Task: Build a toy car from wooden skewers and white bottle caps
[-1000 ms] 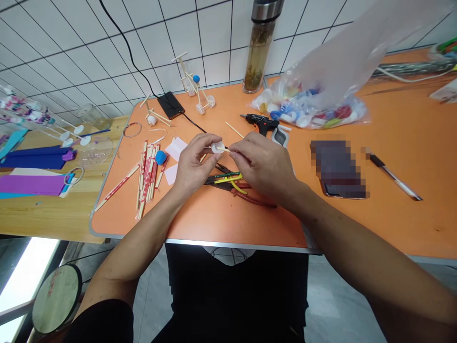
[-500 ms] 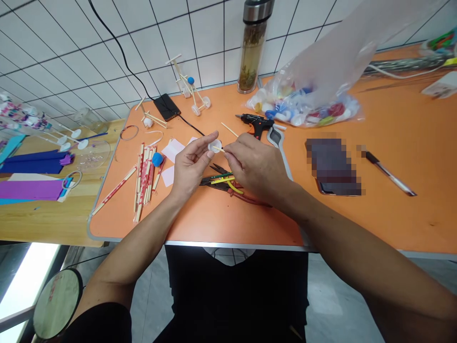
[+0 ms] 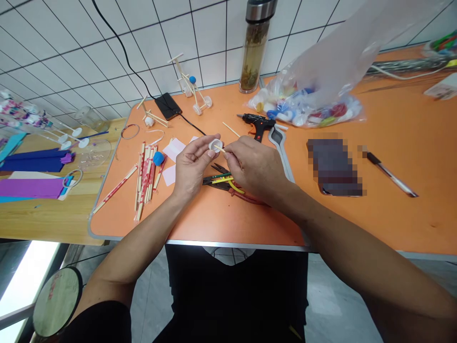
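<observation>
Between its thumb and fingers my left hand (image 3: 193,164) holds a white bottle cap (image 3: 214,144), hollow side facing me. A short wooden stick (image 3: 219,148) reaches into the cap; my right hand (image 3: 255,164) pinches its other end. Whether the stick is fixed to the cap I cannot tell. Under my right hand lie pliers with red handles (image 3: 246,196) and a yellow-handled tool (image 3: 224,179). Just beyond the hands are another thin stick (image 3: 231,128) and a black glue gun (image 3: 257,125). White paper pieces (image 3: 173,149) lie left of my left hand.
Wrapped chopsticks (image 3: 144,183) and a blue cap (image 3: 158,158) lie to the left. Stick models with cap wheels (image 3: 191,88) stand by the wall, near a tea bottle (image 3: 253,52). A bag of caps (image 3: 307,105), a phone (image 3: 333,166) and a pen (image 3: 391,174) are on the right.
The cap in my left hand has tilted, so more of its hollow inside shows. My right hand still pinches the stick at nearly the same place.
</observation>
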`<state>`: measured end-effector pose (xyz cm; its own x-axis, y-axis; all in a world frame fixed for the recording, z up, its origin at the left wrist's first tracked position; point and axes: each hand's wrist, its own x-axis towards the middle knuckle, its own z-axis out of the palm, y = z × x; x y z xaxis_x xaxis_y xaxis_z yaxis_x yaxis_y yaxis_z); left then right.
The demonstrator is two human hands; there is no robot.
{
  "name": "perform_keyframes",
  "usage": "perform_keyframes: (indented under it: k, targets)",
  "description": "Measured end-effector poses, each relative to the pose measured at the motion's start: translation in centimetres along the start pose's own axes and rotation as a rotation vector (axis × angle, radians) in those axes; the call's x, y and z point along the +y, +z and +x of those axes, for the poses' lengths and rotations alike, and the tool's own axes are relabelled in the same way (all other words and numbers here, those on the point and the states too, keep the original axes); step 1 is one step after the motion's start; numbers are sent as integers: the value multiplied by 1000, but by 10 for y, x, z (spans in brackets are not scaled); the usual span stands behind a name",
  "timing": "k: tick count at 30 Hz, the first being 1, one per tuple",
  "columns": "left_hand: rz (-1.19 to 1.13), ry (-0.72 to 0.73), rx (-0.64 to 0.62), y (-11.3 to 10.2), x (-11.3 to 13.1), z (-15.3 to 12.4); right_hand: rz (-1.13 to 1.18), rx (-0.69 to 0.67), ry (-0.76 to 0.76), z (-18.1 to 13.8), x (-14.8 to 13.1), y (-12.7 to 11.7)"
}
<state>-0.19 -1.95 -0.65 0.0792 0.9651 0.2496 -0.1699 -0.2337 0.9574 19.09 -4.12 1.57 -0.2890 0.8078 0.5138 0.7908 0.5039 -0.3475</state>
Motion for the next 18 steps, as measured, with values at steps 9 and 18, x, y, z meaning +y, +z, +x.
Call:
perform_keyframes:
  k: [9, 18]
  targets:
    - [72, 105, 17, 4, 2, -3, 147, 41, 38, 2, 1, 2]
    - [270, 199, 13, 5, -1, -10, 316, 46, 76, 7, -1, 1]
